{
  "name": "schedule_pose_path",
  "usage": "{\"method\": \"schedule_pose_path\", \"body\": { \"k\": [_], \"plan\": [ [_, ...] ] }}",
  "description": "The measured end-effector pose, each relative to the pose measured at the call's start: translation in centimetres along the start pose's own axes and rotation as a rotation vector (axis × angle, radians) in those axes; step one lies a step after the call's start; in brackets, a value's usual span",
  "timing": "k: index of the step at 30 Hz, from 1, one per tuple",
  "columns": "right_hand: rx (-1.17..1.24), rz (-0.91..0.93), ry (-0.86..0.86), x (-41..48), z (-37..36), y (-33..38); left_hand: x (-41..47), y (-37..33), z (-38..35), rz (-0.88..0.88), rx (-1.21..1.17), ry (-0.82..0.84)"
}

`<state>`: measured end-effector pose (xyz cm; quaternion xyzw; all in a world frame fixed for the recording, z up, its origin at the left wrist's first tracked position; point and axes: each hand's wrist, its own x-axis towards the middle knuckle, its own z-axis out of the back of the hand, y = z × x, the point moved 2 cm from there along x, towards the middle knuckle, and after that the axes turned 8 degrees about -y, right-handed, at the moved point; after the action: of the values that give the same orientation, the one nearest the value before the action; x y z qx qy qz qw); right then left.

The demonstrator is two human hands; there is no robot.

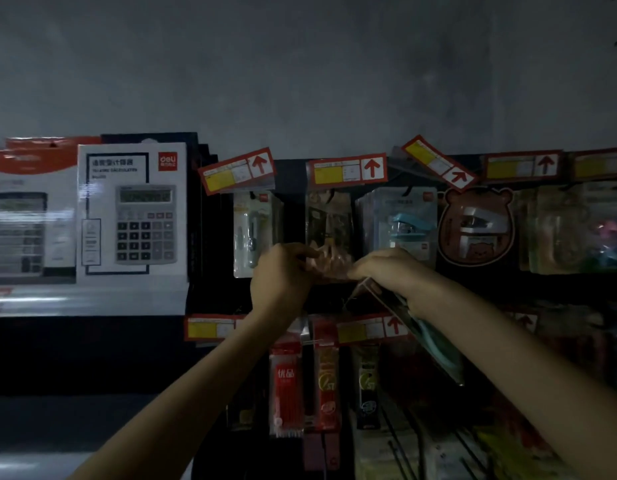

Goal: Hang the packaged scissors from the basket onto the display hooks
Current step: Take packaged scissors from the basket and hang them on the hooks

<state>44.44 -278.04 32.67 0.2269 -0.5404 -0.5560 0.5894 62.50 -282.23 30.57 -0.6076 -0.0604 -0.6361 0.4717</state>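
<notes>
My right hand (pixel 386 268) clamps a scissors pack (pixel 435 344) that dangles low and could slip. My left hand (pixel 283 275) pinches a clear pack (pixel 329 263). I cannot see the hook in this gloom, so I may miss its hole and knock the hanging packs (pixel 329 216) beyond.

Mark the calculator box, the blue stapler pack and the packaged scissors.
calculator box (pixel 144 223), head view, on the printed calculator on its front.
blue stapler pack (pixel 400 225), head view, on the stapler inside.
packaged scissors (pixel 438 351), head view, on the pack's lower half.
</notes>
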Motion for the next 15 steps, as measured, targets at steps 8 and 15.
{"method": "schedule_pose_path", "body": {
  "k": [8, 15],
  "plan": [
    [-0.029, 0.028, 0.013, 0.0, 0.9, -0.2, 2.1, 0.0, -2.9, 0.543, -0.404, 0.112],
    [-0.012, 0.075, 0.017, -0.6, 1.9, -0.8, 2.7, 0.3, -4.8, 0.908, -0.674, 0.151]
  ]
}}
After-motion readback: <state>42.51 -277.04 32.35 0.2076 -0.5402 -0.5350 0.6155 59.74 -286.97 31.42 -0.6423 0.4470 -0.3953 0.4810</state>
